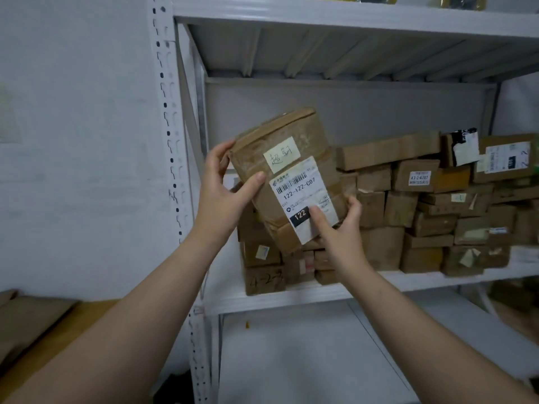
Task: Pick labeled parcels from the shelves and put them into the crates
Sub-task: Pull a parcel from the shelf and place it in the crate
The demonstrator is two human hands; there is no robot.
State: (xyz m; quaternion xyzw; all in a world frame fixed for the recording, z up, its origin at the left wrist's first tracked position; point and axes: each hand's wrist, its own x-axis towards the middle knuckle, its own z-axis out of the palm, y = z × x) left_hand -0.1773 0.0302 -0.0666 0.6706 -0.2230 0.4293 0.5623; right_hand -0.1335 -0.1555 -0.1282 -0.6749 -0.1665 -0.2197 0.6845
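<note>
Both hands hold the tilted parcel point(306, 132) up before the left end of the shelf point(291, 297), above its front edge and the stacked boxes point(423, 205). The left hand point(224, 196) has its fingers curled round the upper left edge, while the right hand point(341, 228) grasps the lower right corner, thumb on the label point(303, 193). Open room lies between the stack and the upper board point(350, 21); the left post point(172, 141) stands near.

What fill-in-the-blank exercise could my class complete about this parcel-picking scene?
The left hand and right hand hold one tilted ____. Its label reads 122-122-____. The other boxes sit on a white ____.
Missing words: parcel; C07; shelf.
</note>
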